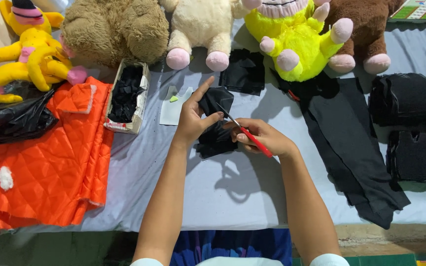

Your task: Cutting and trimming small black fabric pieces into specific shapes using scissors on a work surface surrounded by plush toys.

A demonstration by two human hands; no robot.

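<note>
My left hand point(193, 118) holds a piece of black fabric point(215, 128) just above the grey table cover point(242, 192), with the thumb and fingers pinching its upper part. My right hand point(262, 138) grips a red-handled cutting tool point(252, 139) whose thin metal blade point(225, 113) points up and left into the fabric. Both hands are close together near the middle of the table.
A cardboard box of black scraps point(126, 96) and a white pattern piece point(173, 106) lie to the left. Orange quilted cloth point(50, 157) and a black plastic bag point(16, 120) cover the left side. Several plush toys point(292, 44) line the back. Black fabric point(351, 148) and stacked black cut pieces point(410, 123) lie right.
</note>
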